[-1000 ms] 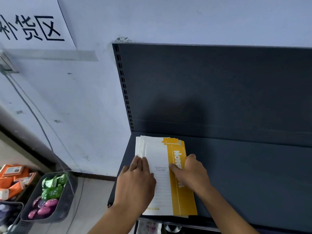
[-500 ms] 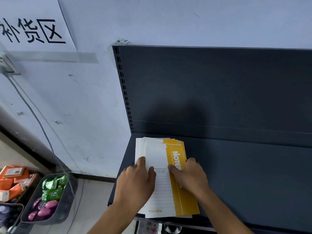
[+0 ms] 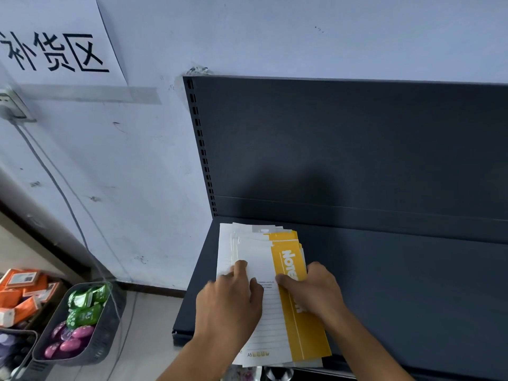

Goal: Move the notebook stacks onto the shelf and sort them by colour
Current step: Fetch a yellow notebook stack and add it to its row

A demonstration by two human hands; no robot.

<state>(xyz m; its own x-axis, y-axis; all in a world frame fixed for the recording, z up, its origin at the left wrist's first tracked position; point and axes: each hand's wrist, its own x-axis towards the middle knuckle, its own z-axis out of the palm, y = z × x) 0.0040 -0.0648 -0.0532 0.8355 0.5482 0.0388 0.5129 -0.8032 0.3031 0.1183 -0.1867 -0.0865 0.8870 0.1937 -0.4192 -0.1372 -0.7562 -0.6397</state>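
Note:
A stack of white notebooks with yellow bands (image 3: 286,243) lies fanned out at the left end of the dark shelf (image 3: 398,284), its near end hanging over the front edge. My left hand (image 3: 231,301) presses flat on the white part of the top cover, fingertips near the stack's left edge. My right hand (image 3: 310,290) holds the stack's right side, thumb on the yellow band and fingers curled over the right edge. Both hands hide the middle of the stack.
The shelf's dark back panel (image 3: 357,147) rises behind the stack. To the right of the notebooks the shelf surface is bare. On the floor at the left stand a grey basket of green and purple packs (image 3: 79,323) and orange boxes (image 3: 22,292).
The stack has slid a little toward the shelf's front edge and fanned out at its far end. My left hand has shifted left; my right hand has stayed on the yellow band.

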